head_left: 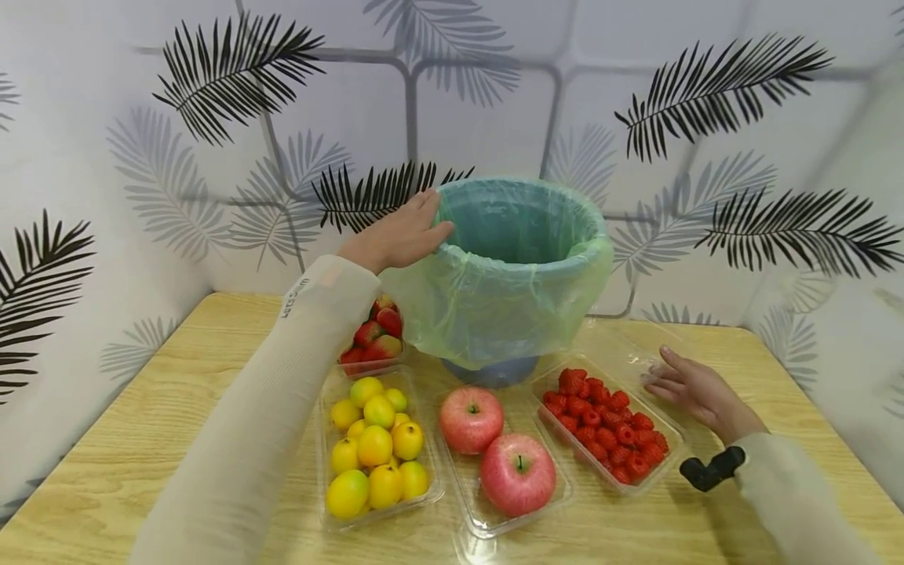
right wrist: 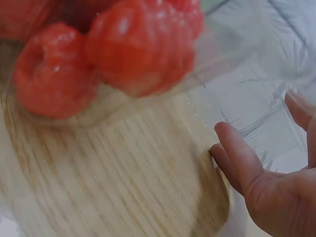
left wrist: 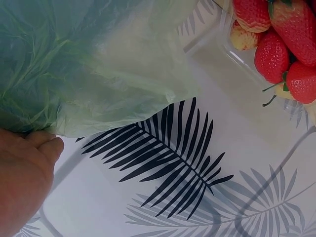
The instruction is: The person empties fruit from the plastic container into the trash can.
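Note:
My left hand (head_left: 402,235) grips the left rim of a blue trash can (head_left: 497,375) lined with a thin green plastic bag (head_left: 501,306); its thumb lies over the rim. In the left wrist view the curled fingers (left wrist: 47,145) sit at the bag's edge. The bag hangs loosely outside the can. My right hand (head_left: 702,396) holds nothing, fingers spread, just right of a clear tray of raspberries (head_left: 607,428). Clear plastic (right wrist: 261,113) lies behind its fingers in the right wrist view.
In front of the can stand clear trays with two apples (head_left: 519,475) and small yellow fruits (head_left: 374,443). Strawberries (head_left: 377,337) sit in another tray, partly hidden behind my left forearm. A wall with leaf patterns (head_left: 487,102) borders the wooden table (head_left: 233,337).

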### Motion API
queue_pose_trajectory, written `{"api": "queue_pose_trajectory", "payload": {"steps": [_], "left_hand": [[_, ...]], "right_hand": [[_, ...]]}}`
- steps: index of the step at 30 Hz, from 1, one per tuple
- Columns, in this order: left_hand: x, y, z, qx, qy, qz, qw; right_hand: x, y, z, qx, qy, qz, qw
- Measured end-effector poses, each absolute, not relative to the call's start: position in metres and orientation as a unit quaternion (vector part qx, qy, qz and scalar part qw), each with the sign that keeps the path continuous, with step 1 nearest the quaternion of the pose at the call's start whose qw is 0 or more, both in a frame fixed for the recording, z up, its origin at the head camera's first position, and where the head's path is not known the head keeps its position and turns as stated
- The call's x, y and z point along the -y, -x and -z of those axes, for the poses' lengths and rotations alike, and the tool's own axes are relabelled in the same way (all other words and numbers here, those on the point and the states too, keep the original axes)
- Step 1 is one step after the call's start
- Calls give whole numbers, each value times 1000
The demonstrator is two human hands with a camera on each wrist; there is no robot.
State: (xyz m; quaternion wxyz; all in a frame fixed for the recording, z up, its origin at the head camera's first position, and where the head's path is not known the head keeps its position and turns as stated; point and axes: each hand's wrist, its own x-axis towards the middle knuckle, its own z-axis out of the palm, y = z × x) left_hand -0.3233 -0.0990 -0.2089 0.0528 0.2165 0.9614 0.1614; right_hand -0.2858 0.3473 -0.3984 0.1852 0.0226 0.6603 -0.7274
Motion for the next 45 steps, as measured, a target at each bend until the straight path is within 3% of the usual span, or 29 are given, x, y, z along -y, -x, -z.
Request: {"api": "queue_pose_trajectory", "payload": {"steps": [27,37,45], "left_hand": [[98,324,209,-962,-218,-158,50],[97,324,210,-961,-220,-159,46],[96,322,210,-961,-221,-159,46]], "right_hand": [[-358,267,394,-667,-21,713,213],[-361,257,396,-712,-2,670,208],[-354,247,398,-768,12,595,236]]}}
